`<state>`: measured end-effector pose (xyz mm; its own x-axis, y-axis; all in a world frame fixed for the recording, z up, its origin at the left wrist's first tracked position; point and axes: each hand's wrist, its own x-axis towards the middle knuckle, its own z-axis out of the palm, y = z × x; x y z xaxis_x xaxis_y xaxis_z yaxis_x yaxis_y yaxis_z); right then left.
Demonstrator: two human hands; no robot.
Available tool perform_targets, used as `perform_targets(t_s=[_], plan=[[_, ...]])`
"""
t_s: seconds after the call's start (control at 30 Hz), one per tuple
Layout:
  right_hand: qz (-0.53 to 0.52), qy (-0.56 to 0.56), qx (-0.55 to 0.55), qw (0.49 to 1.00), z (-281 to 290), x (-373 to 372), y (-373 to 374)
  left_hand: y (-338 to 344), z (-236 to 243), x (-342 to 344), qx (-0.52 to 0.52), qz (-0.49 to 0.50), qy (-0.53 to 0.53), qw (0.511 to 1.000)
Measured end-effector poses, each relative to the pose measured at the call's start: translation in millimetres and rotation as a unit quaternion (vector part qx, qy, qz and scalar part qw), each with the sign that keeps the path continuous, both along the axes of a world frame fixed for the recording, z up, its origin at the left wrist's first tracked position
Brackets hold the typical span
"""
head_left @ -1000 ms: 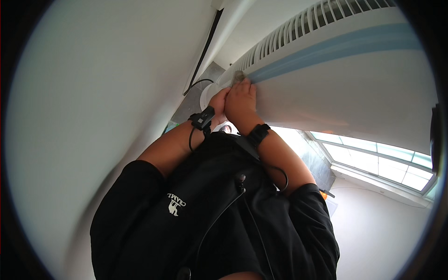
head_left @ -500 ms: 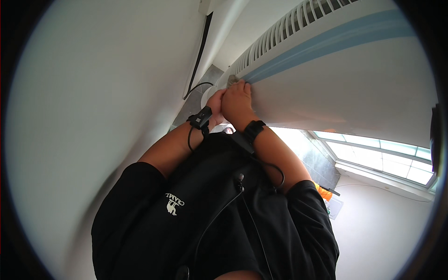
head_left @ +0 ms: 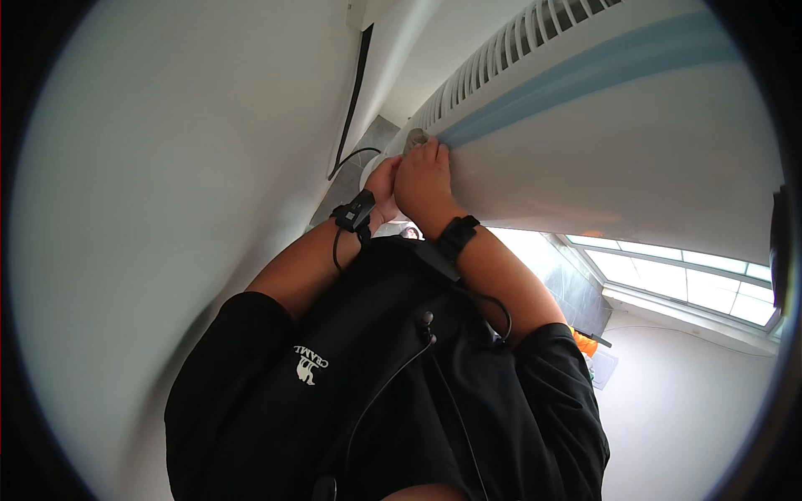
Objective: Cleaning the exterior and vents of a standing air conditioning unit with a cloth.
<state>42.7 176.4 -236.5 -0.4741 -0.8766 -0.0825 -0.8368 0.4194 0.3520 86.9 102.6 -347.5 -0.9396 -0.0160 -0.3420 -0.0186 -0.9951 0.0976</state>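
Both of my hands are raised together at the left end of a long white casing [head_left: 601, 150] with a blue stripe and a slatted grille. My right hand [head_left: 423, 179] has its fingers bent and close together at the casing's edge. A small greyish piece that looks like cloth [head_left: 416, 139] sticks out just beyond these fingertips, and they press on it. My left hand [head_left: 384, 185] lies right beside the right one, against the casing's rounded end. Its fingers are mostly hidden behind the right hand. Each wrist wears a black strapped device.
A pale wall [head_left: 167, 167] rises close on my left. A black cable [head_left: 355, 100] runs along the pale surface near the casing's end. On the right are a bright window [head_left: 685, 280], grey tiles [head_left: 576, 292] and an orange item [head_left: 585, 341].
My hands have shifted very slightly left, staying at the casing's end. A bit more of the greyish piece shows beyond the right fingertips. The view has tilted a little.
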Motion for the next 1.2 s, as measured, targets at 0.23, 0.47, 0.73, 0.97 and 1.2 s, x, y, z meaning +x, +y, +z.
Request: perform_targets(t_s=[0.23,0.47,0.73,0.97,1.2], plan=[[-0.028,-0.030,0.045,0.998,2,5,-8,-1,8,4,0.025,-0.033,0.027,0.999],[-0.026,-0.037,0.047,0.998,-14,-1,-3,0,7,9,-0.005,-0.017,-0.018,1.000],[-0.029,-0.069,0.103,0.992,-24,-1,-1,2,-4,14,-0.058,-0.008,-0.064,0.996],[-0.028,-0.008,0.020,0.999,-16,1,3,2,-2,9,0.012,0.006,-0.011,1.000],[-0.023,-0.021,0.019,0.999,-9,5,0,1,-13,7,0.007,-0.019,0.008,1.000]])
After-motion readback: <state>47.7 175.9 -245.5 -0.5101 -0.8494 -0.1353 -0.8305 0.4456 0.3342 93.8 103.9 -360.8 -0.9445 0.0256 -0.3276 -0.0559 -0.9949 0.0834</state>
